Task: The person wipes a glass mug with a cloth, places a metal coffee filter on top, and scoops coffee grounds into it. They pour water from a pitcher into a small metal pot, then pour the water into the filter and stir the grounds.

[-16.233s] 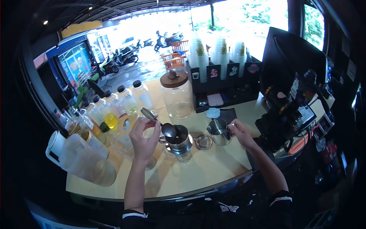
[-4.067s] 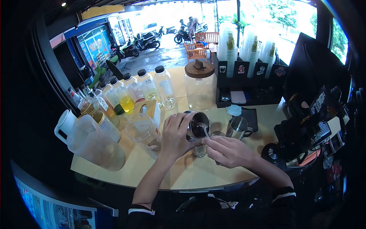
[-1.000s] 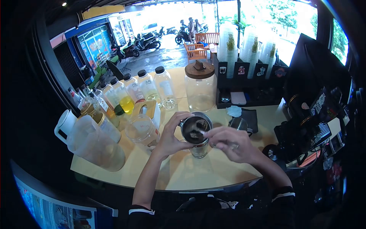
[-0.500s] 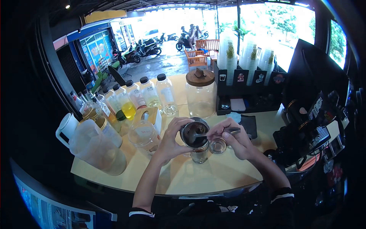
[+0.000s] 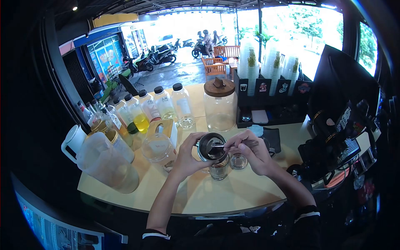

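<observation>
Two holds differ from the earliest frame: the spoon [image 5: 230, 146], gripped there by the left hand [image 5: 188, 157], is now pinched by the right hand [image 5: 252, 152], and the metal pitcher [image 5: 271, 150], gripped there by the right, is released and mostly hidden behind that hand. The metal cup [image 5: 207, 153] is grasped around its side by the left hand, its mouth tipped toward the viewer above the glass mug [image 5: 218, 171]; whether the two touch cannot be told. The spoon's end is lowered into the cup's dark interior. Beside the mug, a round metal lid [image 5: 238, 161] is laid on the counter [image 5: 200, 196]. A clear container [image 5: 158, 152] is placed close to the left hand, with a large jug [image 5: 108, 166] farther left. Behind, dark-capped bottles [image 5: 140, 118] and a wooden-lidded jar [image 5: 220, 111] are lined up.
</observation>
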Available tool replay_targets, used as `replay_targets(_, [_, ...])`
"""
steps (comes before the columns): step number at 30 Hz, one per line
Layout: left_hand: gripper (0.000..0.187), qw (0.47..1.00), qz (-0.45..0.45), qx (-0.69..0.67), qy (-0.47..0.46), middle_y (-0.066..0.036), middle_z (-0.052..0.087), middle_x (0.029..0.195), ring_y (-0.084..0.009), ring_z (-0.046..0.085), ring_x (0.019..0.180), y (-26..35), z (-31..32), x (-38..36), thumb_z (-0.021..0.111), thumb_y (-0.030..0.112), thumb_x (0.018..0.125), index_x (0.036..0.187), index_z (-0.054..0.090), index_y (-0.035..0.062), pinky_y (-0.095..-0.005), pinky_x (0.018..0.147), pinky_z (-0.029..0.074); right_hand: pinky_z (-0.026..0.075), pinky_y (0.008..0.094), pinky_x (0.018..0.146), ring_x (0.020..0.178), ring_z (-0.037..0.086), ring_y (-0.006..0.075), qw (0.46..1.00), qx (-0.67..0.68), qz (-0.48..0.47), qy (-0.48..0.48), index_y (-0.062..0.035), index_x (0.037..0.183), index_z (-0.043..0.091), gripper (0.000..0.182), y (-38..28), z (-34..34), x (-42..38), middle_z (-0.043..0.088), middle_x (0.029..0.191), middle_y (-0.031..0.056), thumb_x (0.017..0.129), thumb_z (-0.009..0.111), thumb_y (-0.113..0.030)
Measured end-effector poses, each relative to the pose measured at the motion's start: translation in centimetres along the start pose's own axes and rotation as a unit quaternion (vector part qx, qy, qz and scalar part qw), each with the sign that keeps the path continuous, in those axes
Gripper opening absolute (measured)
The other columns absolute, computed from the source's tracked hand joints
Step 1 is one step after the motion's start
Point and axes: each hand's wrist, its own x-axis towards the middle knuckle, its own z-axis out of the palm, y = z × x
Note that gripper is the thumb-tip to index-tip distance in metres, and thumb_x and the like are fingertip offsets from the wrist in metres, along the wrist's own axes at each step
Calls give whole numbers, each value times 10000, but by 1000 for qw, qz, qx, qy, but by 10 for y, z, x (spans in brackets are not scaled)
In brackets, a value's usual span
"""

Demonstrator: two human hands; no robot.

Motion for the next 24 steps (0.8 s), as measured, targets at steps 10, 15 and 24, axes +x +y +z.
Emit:
replay_targets(10, [747,995,-82,-62,-4,-92,598,1110,-187,582,1022,-15,9,-4,870,231,533,1175,536,46,-315,892,444,476,288,838,937,580,143,998,11,-1,55,16,1019,475,185,10,-3,-2,568,1015,123,980,413,-154])
replay_targets(15, [789,994,-69,-61,-56,-59,598,1127,-184,544,1077,-11,8,0,875,235,503,1198,536,75,-339,970,391,480,288,843,945,582,143,998,17,-1,61,17,1022,474,192,9,-3,-3,567,1016,123,983,409,-159])
replay_targets(24, [821,990,-72,-73,-94,-54,579,1137,-196,538,1074,-11,6,3,873,257,495,1216,524,75,-344,955,398,482,290,847,945,587,147,998,16,1,62,16,1024,475,195,9,-3,-5,564,1029,124,981,415,-164])
